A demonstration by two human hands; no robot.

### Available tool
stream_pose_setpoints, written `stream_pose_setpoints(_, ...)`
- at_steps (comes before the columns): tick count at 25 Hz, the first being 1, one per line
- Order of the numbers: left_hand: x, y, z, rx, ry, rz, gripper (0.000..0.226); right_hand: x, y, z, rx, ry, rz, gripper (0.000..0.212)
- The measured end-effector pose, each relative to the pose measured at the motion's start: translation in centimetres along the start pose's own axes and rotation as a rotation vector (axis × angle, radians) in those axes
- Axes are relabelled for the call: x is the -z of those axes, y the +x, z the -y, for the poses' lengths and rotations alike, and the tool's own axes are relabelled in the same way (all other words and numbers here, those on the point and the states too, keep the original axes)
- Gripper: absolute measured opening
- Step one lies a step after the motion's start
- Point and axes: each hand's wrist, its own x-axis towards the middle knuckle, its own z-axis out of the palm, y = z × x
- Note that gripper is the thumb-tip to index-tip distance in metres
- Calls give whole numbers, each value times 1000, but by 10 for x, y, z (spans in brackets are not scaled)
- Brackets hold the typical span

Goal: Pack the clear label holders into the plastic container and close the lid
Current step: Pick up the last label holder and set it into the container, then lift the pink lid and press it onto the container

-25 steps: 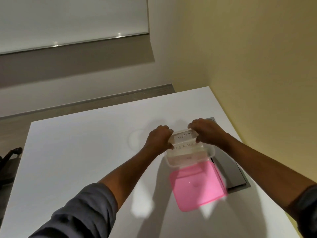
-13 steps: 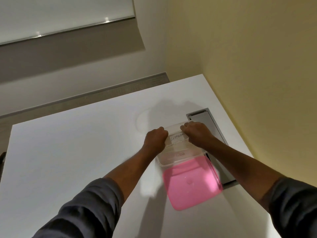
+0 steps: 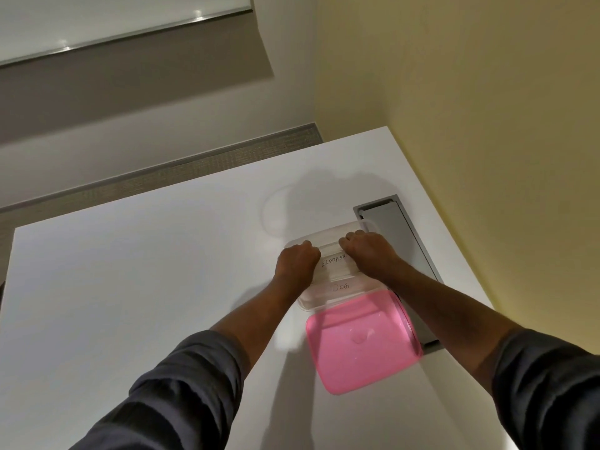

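A clear plastic container (image 3: 324,238) stands open on the white table. Inside it, a clear label holder reading ELEPHANT (image 3: 334,262) lies on top, held at its two ends by my left hand (image 3: 297,259) and my right hand (image 3: 368,251), both closed on it. Nearer to me in the container lies another holder reading DOG (image 3: 340,287). The pink lid (image 3: 362,341) lies flat on the table just in front of the container, touching its near edge.
A grey recessed cable hatch (image 3: 401,235) runs along the table's right side, beside the container and lid. The yellow wall (image 3: 487,108) stands close on the right. The white table (image 3: 130,287) stretches to the left.
Both hands have lowered the ELEPHANT holder into the container. The DOG label below it now shows. The camera has tilted, so the scene sits differently in frame.
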Motion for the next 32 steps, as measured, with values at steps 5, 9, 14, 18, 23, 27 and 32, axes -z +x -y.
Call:
stream_pose_setpoints(5, -5, -1, 0, -35, 48, 13, 30, -8, -4, -5, -18, 29, -56, 35)
stream_pose_setpoints(9, -5, -1, -2, -43, 50, 20, 34, -11, -4, -9, -28, 68, -68, 35)
stream_pose_setpoints(14, 8, -10, 2, 39, -247, -126, 29, 3, -19, -15, -131, 419, -178, 47)
stream_pose_setpoints(18, 19, -44, 9, 364, -745, -525, 22, 7, -64, -29, -367, 747, -473, 42)
stream_pose_setpoints(23, -24, -95, 13, 1042, -1236, -468, 20, -30, -128, -19, -727, 942, -416, 12)
stream_pose_setpoints(27, -63, -129, -11, 1040, -1586, 96, 6, -66, -147, 5, -840, 952, -121, 23)
stream_pose_setpoints(32, -70, -150, -41, 976, -1559, 262, 15, -81, -156, 27, -800, 916, -59, 17)
